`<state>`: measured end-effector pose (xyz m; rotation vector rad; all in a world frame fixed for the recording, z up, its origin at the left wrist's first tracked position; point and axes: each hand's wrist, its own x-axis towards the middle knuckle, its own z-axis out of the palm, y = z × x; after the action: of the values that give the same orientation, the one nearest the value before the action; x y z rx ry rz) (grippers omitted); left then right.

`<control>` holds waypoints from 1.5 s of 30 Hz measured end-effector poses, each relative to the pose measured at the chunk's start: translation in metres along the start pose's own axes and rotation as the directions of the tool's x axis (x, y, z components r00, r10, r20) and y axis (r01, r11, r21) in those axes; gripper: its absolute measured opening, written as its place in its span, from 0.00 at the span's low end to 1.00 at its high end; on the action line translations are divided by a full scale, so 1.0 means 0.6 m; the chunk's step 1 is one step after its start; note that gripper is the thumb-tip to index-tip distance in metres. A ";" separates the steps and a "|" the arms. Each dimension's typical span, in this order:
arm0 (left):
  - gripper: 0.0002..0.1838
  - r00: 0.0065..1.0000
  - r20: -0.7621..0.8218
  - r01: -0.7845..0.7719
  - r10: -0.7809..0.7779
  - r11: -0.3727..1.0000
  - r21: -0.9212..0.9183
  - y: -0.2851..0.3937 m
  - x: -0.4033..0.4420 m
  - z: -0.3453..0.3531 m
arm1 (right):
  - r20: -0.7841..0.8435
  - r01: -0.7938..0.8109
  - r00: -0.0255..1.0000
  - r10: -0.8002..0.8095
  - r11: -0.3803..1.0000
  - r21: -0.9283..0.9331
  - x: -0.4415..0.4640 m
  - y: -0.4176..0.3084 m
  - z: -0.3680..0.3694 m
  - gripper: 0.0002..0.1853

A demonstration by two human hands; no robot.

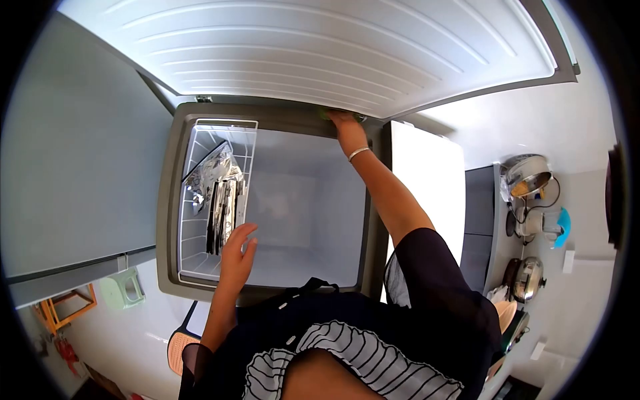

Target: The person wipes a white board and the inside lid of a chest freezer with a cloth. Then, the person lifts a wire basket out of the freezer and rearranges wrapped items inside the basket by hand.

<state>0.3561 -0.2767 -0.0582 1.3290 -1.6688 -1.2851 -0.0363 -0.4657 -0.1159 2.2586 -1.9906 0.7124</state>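
A chest freezer [168, 200] stands open in front of me, its white ribbed lid [320, 53] raised. My right hand [343, 123] reaches to the far rim near the lid's hinge, closed on something green [325, 114], perhaps a cloth, mostly hidden. My left hand [238, 257] hovers over the freezer's near left part, fingers apart and holding nothing. Beside it, a white wire basket [195, 250] hangs along the freezer's left side. Silver foil packages [227, 200] lie in the basket, close to my left fingertips.
A white surface [430, 180] adjoins the freezer on the right. Beyond it, pots [530, 280] and a kettle-like vessel [530, 177] stand on a counter. A tall grey cabinet [73, 153] is at left. Lower left are a green stool [122, 289] and an orange wooden stool [65, 310].
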 end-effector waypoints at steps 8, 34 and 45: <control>0.15 0.999 -0.040 0.015 -0.015 1.000 0.014 -0.023 -0.040 -0.011 | 0.107 0.000 0.994 0.024 0.976 -0.220 -0.049 0.013 -0.059 0.18; 0.16 0.995 -0.007 -0.097 0.097 0.995 -0.017 0.005 -0.112 -0.017 | 0.614 0.015 0.662 0.429 0.812 -0.583 -0.292 -0.158 -0.187 0.18; 0.15 0.995 -0.001 -0.098 0.098 0.995 0.014 -0.026 -0.127 -0.054 | 0.769 -0.537 0.545 0.334 0.843 0.015 -0.501 -0.256 -0.341 0.13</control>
<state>0.4120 -0.2137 -0.0563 1.2399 -1.7224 -1.2173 0.0271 -0.0930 -0.0036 2.4412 -3.0945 -0.0397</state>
